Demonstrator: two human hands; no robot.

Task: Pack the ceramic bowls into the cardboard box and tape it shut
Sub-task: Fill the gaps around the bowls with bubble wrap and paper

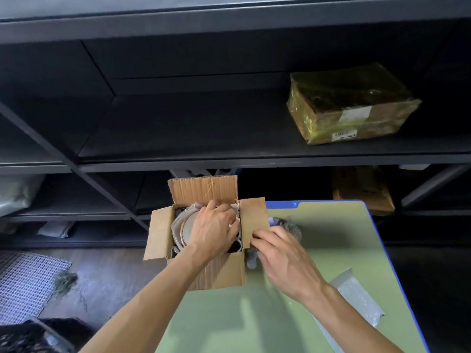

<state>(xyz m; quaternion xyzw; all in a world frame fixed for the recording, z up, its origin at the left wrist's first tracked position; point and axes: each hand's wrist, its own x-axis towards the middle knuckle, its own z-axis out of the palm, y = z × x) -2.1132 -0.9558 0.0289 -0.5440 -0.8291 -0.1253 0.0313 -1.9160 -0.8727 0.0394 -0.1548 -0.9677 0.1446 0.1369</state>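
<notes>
Cardboard box (pixel 216 273) sits at the 10 o'clock corner of the green table (pixel 254 314), all four flaps up or splayed out. Inside we see a ceramic bowl (pixel 185 229) with a copper-toned rim, bedded in grey wrapping paper (pixel 178 220), toward the box's 9 o'clock side.

Left hand (pixel 215 226) reaches into the box and covers the bowl's 3 o'clock half. Its fingers curl down into white paper at the box's 2 o'clock corner; we cannot tell whether they hold anything.

Right hand (pixel 283 256) lies just outside the box at 3 o'clock. Its fingers are nearly straight, with the tips touching the right flap (pixel 252 217); nothing is gripped that we can see.

A grey paper-wrapped bundle (pixel 289 229) sits partly under that hand. A bubble-wrap strip (pixel 356 294) lies at the table's 4 o'clock. A yellow-taped parcel (pixel 351 108) rests on the dark shelf (pixel 178 133) at 1 o'clock.
</notes>
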